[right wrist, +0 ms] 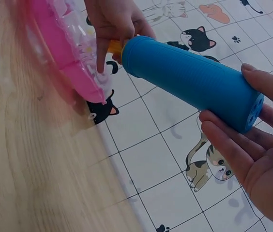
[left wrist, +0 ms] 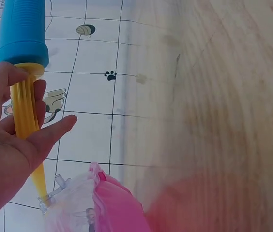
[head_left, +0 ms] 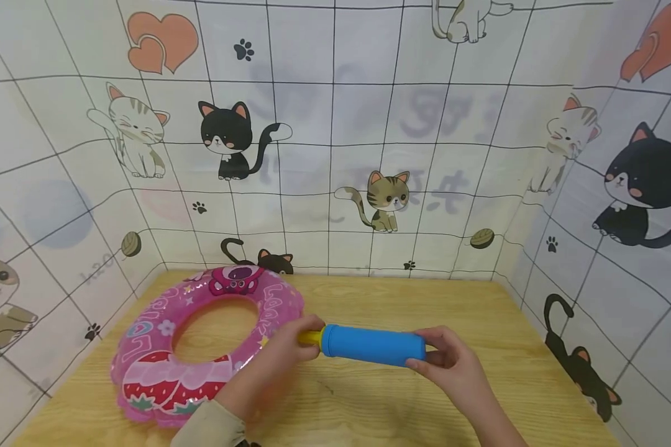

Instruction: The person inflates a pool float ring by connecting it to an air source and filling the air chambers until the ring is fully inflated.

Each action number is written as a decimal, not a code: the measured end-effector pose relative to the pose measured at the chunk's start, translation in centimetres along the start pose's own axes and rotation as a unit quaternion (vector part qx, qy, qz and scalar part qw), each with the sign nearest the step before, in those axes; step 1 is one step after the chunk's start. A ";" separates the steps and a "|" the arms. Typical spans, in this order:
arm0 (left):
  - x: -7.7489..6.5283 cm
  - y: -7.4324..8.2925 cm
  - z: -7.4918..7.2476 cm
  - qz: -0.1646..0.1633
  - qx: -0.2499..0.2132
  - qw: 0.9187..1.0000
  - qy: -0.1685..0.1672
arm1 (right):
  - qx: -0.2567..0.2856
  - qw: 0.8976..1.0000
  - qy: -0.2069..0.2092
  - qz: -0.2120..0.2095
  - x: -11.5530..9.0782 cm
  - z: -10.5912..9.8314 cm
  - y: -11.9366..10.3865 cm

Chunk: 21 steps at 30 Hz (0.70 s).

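Note:
A hand pump with a blue barrel (head_left: 373, 345) and a ribbed yellow nozzle (left wrist: 26, 108) is held roughly level above the table. My left hand (head_left: 295, 341) pinches the nozzle close to the barrel, thumb on one side and fingers behind. At the barrel's other end, my right hand (head_left: 450, 366) grips it between thumb and fingers. The nozzle's thin tip meets a clear valve (left wrist: 45, 203) on the inflated pink swim ring (head_left: 140, 335); how deep it sits cannot be told. In the right wrist view, the barrel's end face (right wrist: 255, 113) shows small holes.
The ring lies on the left of a wooden table (head_left: 425, 304). A white grid-patterned sheet with cartoon cats (head_left: 302, 124) stands around the table's back and sides.

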State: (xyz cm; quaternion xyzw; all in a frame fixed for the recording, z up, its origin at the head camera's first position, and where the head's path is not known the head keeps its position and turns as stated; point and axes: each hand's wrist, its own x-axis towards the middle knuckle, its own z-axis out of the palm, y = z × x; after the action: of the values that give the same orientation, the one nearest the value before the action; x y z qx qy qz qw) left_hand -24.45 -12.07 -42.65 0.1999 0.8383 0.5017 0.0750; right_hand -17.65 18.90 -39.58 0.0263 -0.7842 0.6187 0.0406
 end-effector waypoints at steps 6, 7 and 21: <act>0.4 0.6 -0.9 0.059 0.071 0.995 0.037 | -0.019 0.999 0.020 -0.037 -0.1 -1.5 -0.9; 0.5 0.7 -1.1 0.064 0.078 0.994 0.042 | -0.019 0.999 0.024 -0.045 -0.1 -1.9 -0.9; 0.6 -0.6 -2.8 0.052 0.080 0.994 0.053 | -0.010 0.997 0.011 -0.075 -0.2 -7.5 0.7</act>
State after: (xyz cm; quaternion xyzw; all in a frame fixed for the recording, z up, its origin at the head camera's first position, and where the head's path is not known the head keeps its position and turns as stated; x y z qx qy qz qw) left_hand -26.07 -14.36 -41.81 0.2219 0.8668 0.4463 -0.0124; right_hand -17.24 26.34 -38.52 0.0780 -0.7855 0.6064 0.0954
